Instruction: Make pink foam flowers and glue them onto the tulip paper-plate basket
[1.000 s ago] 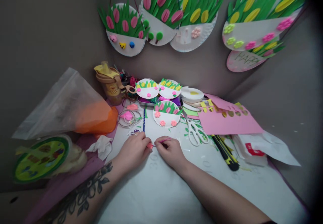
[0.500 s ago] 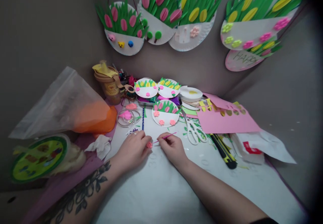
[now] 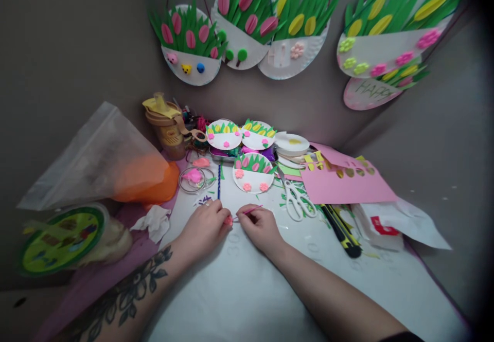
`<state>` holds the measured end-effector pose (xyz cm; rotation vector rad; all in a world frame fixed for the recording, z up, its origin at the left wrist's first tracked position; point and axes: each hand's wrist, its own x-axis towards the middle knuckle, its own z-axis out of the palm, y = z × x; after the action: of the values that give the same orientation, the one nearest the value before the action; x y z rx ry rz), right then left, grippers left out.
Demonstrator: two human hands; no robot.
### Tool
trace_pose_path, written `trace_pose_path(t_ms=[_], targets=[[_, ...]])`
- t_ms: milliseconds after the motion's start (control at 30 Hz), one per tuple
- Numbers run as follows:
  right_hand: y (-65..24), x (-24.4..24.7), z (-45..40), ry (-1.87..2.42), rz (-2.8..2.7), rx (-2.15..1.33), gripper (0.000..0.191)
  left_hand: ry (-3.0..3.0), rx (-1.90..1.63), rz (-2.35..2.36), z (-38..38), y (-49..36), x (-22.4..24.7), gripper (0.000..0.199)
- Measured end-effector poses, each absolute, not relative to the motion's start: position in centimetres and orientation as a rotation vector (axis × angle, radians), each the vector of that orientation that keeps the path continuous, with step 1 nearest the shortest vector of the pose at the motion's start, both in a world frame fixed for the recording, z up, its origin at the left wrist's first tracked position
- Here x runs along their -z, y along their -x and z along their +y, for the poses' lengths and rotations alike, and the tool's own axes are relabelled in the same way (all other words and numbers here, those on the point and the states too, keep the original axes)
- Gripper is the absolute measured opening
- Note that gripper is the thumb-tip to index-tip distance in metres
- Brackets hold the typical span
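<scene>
My left hand [image 3: 206, 227] rests on the white work surface, its fingers closed around a small coral-pink clay flower [image 3: 228, 220]. Much of that piece is hidden by the fingertips. My right hand [image 3: 259, 225] pinches a thin pink modelling tool [image 3: 249, 212], whose tip points left and meets or nearly meets the clay. Just beyond both hands lies a small paper plate [image 3: 252, 181] with green paper grass, pink tulips and several coral clay flowers. A dark blue stick [image 3: 219, 181] lies past my left hand.
White scissors [image 3: 298, 203] and a black-yellow utility knife [image 3: 342, 231] lie at right, near pink paper [image 3: 347, 185]. A crumpled tissue [image 3: 152, 223], a round-lidded tub [image 3: 64, 239], a bag with orange contents [image 3: 146, 180] and a brown cup [image 3: 168, 131] stand left. Decorated plates [image 3: 191, 67] hang on the wall.
My right hand has shifted slightly left, bringing the pink tool's tip up to the clay flower. The left hand has stayed almost still.
</scene>
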<state>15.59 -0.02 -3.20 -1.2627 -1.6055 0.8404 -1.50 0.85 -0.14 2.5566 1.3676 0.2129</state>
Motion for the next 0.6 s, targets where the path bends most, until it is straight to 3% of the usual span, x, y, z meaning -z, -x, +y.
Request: trace_pose_path(t_ms=[600], targets=[[-15.62,3.36,0.24,1.291,-1.622,-0.887,0.018,-2.553,-0.214,1.373,0.79,1.51,0.48,0.025]])
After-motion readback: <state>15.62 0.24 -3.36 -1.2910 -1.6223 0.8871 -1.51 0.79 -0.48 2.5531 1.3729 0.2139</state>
